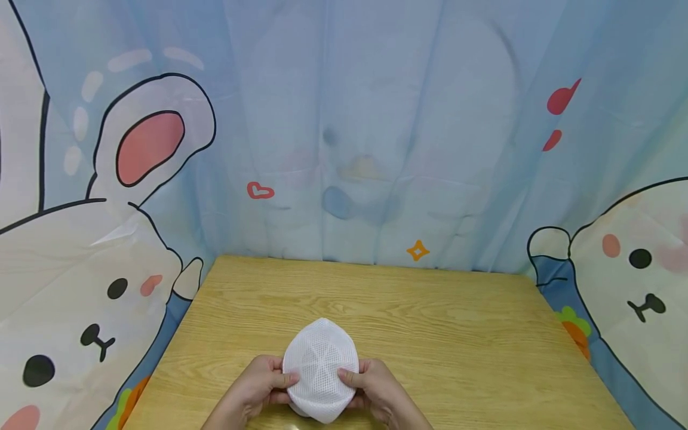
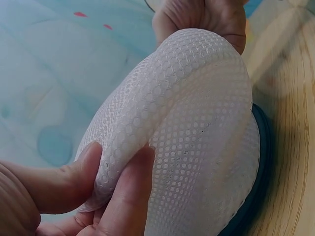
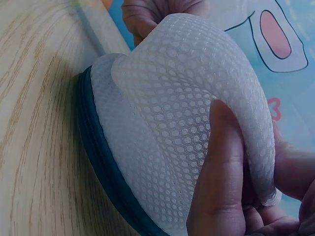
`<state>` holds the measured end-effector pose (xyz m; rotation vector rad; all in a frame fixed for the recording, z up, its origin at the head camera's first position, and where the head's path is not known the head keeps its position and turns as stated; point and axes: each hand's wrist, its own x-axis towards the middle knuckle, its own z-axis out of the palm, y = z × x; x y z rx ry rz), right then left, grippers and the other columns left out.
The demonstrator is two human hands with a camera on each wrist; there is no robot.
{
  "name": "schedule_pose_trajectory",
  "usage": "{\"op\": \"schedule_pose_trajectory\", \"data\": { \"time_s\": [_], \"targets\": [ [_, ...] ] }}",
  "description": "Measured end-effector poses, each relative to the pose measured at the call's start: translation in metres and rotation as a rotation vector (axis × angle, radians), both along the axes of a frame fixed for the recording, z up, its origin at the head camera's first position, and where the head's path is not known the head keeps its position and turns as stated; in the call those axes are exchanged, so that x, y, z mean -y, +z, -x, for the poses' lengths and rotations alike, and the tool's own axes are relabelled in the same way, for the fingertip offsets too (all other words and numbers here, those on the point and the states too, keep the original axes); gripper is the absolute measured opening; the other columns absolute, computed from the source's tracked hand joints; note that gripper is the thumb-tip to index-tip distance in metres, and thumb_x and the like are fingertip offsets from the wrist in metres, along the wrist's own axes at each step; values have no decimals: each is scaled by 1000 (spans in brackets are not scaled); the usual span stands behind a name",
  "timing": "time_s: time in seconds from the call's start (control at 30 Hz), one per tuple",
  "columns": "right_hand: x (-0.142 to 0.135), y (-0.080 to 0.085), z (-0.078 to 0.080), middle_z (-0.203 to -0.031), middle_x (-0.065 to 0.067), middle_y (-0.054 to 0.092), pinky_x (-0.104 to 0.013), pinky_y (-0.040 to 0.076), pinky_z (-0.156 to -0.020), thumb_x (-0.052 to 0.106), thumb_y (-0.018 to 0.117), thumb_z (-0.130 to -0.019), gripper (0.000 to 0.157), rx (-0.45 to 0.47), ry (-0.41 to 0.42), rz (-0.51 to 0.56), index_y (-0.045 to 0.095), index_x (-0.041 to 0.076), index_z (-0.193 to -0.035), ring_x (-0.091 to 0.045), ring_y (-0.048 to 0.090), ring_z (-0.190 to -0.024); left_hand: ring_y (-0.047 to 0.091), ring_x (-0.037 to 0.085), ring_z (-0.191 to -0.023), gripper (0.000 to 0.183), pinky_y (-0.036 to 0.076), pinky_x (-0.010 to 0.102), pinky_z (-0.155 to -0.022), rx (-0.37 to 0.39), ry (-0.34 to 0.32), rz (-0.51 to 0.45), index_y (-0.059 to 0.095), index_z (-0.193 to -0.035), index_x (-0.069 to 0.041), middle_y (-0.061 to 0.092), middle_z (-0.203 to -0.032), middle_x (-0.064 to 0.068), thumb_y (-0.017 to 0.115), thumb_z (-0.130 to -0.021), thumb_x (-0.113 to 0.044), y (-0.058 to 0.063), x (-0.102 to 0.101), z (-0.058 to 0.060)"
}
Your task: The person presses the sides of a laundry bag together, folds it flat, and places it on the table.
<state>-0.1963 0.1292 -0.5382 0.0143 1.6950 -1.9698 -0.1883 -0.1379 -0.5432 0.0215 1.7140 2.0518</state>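
A rounded white mesh laundry bag (image 1: 321,352) stands on the near part of the table, its upper part folded over towards a point. My left hand (image 1: 263,382) pinches its left side, thumb on the near face and fingers behind. Opposite it, my right hand (image 1: 378,388) pinches the right side the same way. Close up in the left wrist view, the mesh (image 2: 202,132) bends over into a deep hollow between both hands. A dark teal zip-like band (image 3: 101,152) runs round the base, against the wood, and is hidden in the head view.
The wooden table (image 1: 457,334) reaches back to a light blue curtain (image 1: 371,107) with folds. Printed cartoon rabbits show on the cloth at the left (image 1: 64,269) and right (image 1: 634,286), alongside the table's side edges.
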Motion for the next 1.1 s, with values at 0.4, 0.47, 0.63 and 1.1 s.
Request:
{"op": "schedule_pose_trajectory", "data": {
  "time_s": [0.4, 0.47, 0.63, 1.1],
  "targets": [
    [0, 3, 0, -104, -11, 76, -39, 64, -80, 35, 70, -97, 55, -40, -25, -44, 60, -10, -127, -24, 77, -92, 73, 14, -77, 35, 63, 29, -66, 13, 13, 110, 68, -111, 3, 74, -86, 3, 71, -97, -29, 7, 3, 0],
    [-1, 4, 0, -103, -8, 74, -36, 64, -78, 41, 67, -99, 58, -47, -54, -78, 59, -10, -126, -19, 75, -90, 69, 12, -71, 38, 60, 26, -61, -6, 49, 185, 67, -105, 0, 71, -82, 2, 67, -99, -38, 9, 3, 1],
    [0, 8, 2, -108, -9, 66, -29, 58, -75, 46, 60, -101, 63, -100, -184, -186, 53, -9, -131, -15, 64, -89, 64, 17, -74, 48, 57, 30, -62, -106, 221, 422, 66, -106, -1, 66, -89, 7, 61, -101, -48, 17, -2, 2],
    [17, 22, -1, -162, -19, 40, -71, 32, -116, 52, 53, -104, 72, -633, -259, -724, 33, 11, -159, -47, 34, -150, 24, 47, -155, 70, 32, 69, -117, -719, 318, 937, 29, -161, -7, 25, -167, 24, 50, -106, -46, 35, -26, 2]
  ]
}}
